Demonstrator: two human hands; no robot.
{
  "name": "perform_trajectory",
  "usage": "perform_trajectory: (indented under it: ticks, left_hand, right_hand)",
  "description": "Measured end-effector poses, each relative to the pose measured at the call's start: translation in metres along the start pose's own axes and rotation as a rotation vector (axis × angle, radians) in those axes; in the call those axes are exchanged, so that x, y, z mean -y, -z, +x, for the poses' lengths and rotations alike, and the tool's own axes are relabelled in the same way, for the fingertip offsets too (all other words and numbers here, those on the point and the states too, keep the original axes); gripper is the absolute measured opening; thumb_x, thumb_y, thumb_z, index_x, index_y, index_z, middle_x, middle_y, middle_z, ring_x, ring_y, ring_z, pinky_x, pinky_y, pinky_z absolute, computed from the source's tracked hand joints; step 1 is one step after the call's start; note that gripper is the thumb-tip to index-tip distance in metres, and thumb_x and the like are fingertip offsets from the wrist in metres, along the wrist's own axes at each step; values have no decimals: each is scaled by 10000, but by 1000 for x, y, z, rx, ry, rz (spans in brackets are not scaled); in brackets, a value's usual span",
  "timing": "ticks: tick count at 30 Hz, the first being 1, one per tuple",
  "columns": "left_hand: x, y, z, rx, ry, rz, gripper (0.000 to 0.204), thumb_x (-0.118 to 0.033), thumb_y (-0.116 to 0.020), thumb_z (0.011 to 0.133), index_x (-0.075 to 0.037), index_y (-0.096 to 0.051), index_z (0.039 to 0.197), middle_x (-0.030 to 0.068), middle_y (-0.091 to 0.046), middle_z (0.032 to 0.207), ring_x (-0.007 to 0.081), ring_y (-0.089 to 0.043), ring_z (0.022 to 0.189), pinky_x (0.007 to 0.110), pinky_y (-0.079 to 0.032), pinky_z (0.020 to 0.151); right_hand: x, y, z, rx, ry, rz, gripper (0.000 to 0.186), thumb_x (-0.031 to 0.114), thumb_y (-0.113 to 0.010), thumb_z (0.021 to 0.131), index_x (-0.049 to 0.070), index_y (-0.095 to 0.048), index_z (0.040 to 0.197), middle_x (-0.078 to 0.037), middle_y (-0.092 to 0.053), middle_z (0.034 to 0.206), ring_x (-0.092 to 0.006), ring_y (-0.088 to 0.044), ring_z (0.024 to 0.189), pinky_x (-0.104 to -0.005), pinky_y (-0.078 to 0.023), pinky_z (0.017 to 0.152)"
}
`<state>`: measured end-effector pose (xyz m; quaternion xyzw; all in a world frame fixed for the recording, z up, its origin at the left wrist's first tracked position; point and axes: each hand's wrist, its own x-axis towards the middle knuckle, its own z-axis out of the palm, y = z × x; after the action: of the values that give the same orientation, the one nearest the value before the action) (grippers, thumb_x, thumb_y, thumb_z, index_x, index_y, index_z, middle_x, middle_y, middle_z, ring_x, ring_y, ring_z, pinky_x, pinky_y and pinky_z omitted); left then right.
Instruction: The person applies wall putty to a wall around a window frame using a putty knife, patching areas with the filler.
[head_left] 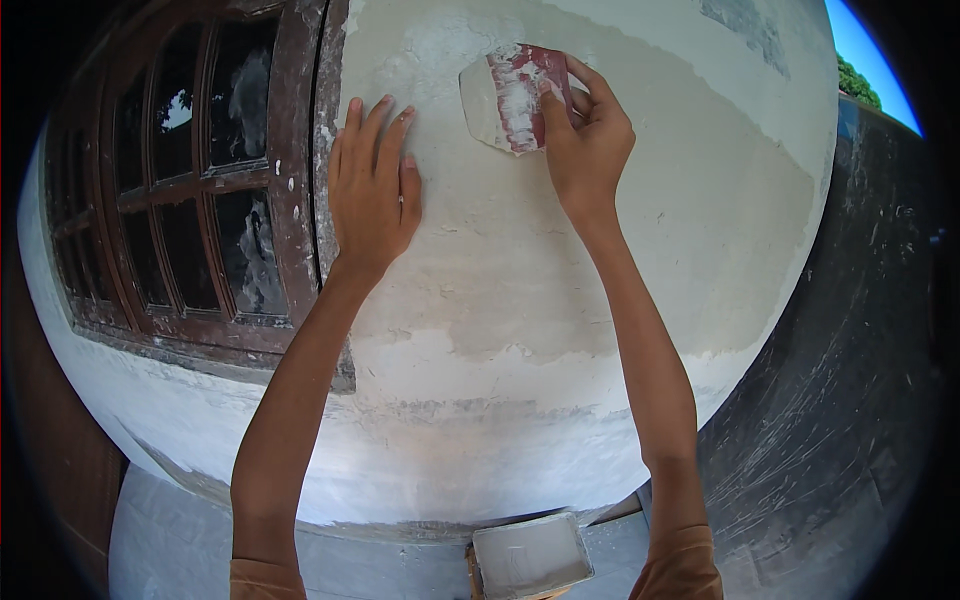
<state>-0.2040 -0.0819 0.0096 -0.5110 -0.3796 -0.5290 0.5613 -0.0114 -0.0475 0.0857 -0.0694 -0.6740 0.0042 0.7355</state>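
My right hand point(588, 145) grips a flat, dark red putty spreader point(553, 68) by its right side, thumb on the near face. White putty streaks its middle, and a pale, putty-coloured section point(481, 105) extends on its left. The spreader is up against the off-white wall point(480, 270), high in view; whether its edge touches cannot be told. To its left, my left hand point(372, 190) rests on the wall beside the window frame, fingers stretched out and holding nothing. Damp-looking, darker patches and whiter smears mark the wall around both hands.
A brown wooden window point(205, 180) with dark, smeared panes stands at the left. Below, a rectangular container point(532, 555) holds whitish material. A dark, scratched surface point(830, 380) runs along the right, with sky and greenery point(855, 85) above it.
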Motion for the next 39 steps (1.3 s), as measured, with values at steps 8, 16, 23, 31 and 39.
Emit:
perform_trajectory:
  ticks: [8, 16, 23, 31, 39]
  left_hand:
    - [-2, 2, -2, 15, -13, 7, 409, -113, -469, 935, -38, -534, 1331, 160, -495, 1397, 389, -351, 1392, 504, -303, 1096]
    - [-3, 2, 0, 12, -37, 8, 399, -120, -468, 942, -27, -533, 1325, 163, -499, 1392, 395, -360, 1384, 505, -310, 1087]
    - [0, 1, -3, 8, -1, 22, 425, -124, -489, 914, -60, -543, 1331, 143, -483, 1425, 377, -340, 1405, 517, -287, 1107]
    - [0, 0, -1, 17, -22, 31, 426, -138, -473, 934, -52, -527, 1348, 146, -477, 1434, 385, -334, 1406, 516, -271, 1116]
    - [-6, 3, -2, 70, -28, 72, 420, -142, -460, 941, -47, -527, 1344, 148, -472, 1437, 385, -322, 1412, 505, -271, 1117]
  right_hand:
    - [8, 11, 10, -157, -19, 117, 360, 49, -615, 891, -52, -587, 1236, -186, -726, 952, -155, -696, 801, -278, -553, 720]
    - [5, 32, 5, -259, -97, 27, 353, 35, -606, 895, -72, -580, 1230, -177, -727, 946, -139, -680, 728, -257, -539, 662]
    - [-7, 20, -24, -113, -142, -1, 342, 7, -593, 897, -59, -586, 1233, -189, -718, 989, -165, -690, 852, -264, -545, 752]
    - [9, 27, -33, -157, -149, 204, 347, -6, -584, 913, -52, -561, 1256, -174, -711, 1009, -146, -682, 846, -243, -535, 724]
    - [-20, 74, -36, -474, -240, 51, 352, -6, -573, 924, -78, -541, 1266, -182, -701, 988, -174, -698, 840, -272, -574, 704]
